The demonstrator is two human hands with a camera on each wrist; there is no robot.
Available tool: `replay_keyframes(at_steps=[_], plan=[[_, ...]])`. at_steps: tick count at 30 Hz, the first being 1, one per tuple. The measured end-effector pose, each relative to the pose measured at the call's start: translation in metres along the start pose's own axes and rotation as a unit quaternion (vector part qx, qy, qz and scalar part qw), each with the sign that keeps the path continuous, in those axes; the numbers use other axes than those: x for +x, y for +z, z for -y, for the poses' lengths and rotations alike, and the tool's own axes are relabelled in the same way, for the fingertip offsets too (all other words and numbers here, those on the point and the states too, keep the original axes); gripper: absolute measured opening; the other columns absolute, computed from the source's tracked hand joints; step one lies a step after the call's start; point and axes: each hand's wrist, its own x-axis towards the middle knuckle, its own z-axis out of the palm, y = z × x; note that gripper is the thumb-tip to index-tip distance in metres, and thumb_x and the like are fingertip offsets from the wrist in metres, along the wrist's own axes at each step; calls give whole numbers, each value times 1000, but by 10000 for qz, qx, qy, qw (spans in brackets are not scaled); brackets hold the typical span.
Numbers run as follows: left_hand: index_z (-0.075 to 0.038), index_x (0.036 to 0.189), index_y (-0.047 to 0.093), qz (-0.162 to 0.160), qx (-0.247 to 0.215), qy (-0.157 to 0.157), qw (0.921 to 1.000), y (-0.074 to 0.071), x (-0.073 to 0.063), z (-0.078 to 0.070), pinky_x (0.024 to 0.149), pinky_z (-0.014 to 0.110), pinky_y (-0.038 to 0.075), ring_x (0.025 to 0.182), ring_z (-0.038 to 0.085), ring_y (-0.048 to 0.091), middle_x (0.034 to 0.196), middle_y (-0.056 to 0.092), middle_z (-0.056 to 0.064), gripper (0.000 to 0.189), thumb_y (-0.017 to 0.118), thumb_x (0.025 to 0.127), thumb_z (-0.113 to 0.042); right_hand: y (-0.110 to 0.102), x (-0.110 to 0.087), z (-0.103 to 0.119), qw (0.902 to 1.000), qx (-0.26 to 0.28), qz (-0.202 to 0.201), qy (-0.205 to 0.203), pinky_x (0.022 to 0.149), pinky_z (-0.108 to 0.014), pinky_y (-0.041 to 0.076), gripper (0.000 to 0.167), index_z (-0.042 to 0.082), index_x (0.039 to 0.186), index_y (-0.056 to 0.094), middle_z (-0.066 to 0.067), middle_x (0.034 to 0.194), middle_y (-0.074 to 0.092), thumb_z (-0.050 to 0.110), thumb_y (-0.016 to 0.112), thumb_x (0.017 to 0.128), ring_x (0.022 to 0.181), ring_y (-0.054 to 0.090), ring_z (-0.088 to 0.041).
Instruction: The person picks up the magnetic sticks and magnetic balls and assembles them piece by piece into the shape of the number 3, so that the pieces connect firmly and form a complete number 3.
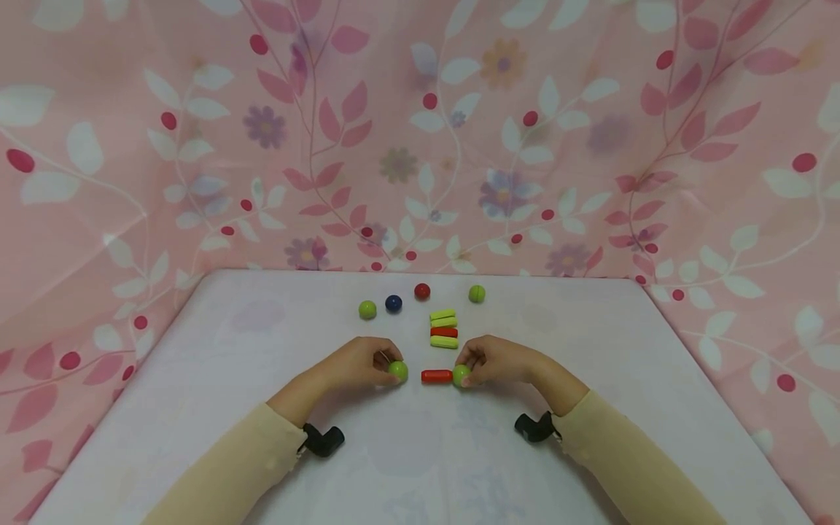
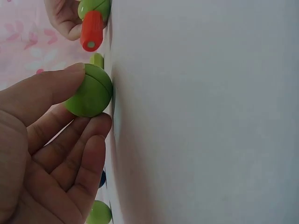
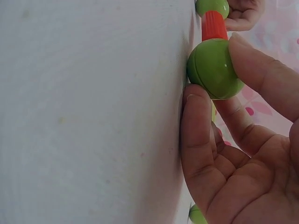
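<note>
Left hand [image 1: 362, 361], lower frame, left of centre: thumb and fingers hold the left green ball [image 1: 398, 372] in a narrow pinch. Above it lie a loose green ball [image 1: 367, 310], a dark blue ball [image 1: 394, 304] and a red ball [image 1: 422, 292]. Red rod [image 1: 436, 376], lower centre: lies crosswise, left end apart from the left green ball, right end touching the right green ball [image 1: 461, 375]; whether these two are joined cannot be told. Above the rod is a row of four short rods [image 1: 444, 332]; up and to the right, a far green ball [image 1: 477, 294]. Right hand [image 1: 504, 359], right of centre: thumb and fingers pinch the right green ball.

Handling: balls and rod appear light, rigid and sturdy; their glossy surfaces may slip, and the balls may roll. Grip balls across opposite sides, keeping rod-facing surfaces uncovered; grip the rod at mid-length.
</note>
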Motion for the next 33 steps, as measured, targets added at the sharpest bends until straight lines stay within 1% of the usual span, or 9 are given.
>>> replay_keyframes(at_steps=[8, 15, 25, 33], plan=[[-19, 107, 69, 46, -37, 80, 10000, 5, 0, -4, 83, 31, 52, 89, 10, 61, 95, 67, -10, 25, 82, 85, -21, 0, -1, 1, 10000, 13, -4, -79, 79, -32, 49, 24, 8, 104, 69, -2, 92, 66, 13, 81, 85, 85, 58, -19], [-19, 106, 69, 109, -216, 145, 9996, 9, 1, -5, 83, 29, 53, 90, 9, 63, 98, 68, -9, 24, 81, 86, -23, 1, -2, 3, 9999, 16, 25, -130, 78, -32, 49, 24, 8, 105, 68, -2, 92, 66, 11, 81, 85, 84, 58, -18], [-19, 104, 71, 137, -357, 147, 9992, 13, 4, -9, 80, 28, 54, 88, 10, 64, 95, 69, -10, 23, 83, 84, -21, 0, -2, 4, 9999, -3, 43, -93, 80, -32, 49, 24, 8, 105, 68, -2, 93, 66, 11, 81, 85, 86, 58, -19], [-19, 105, 72, 125, -325, 192, 9992, 14, 6, -10, 81, 27, 53, 88, 9, 63, 95, 69, -10, 22, 82, 85, -21, 0, 0, 1, 9999, -3, 50, -92, 79, -32, 49, 24, 9, 105, 68, -2, 93, 66, 12, 81, 85, 86, 58, -19]])
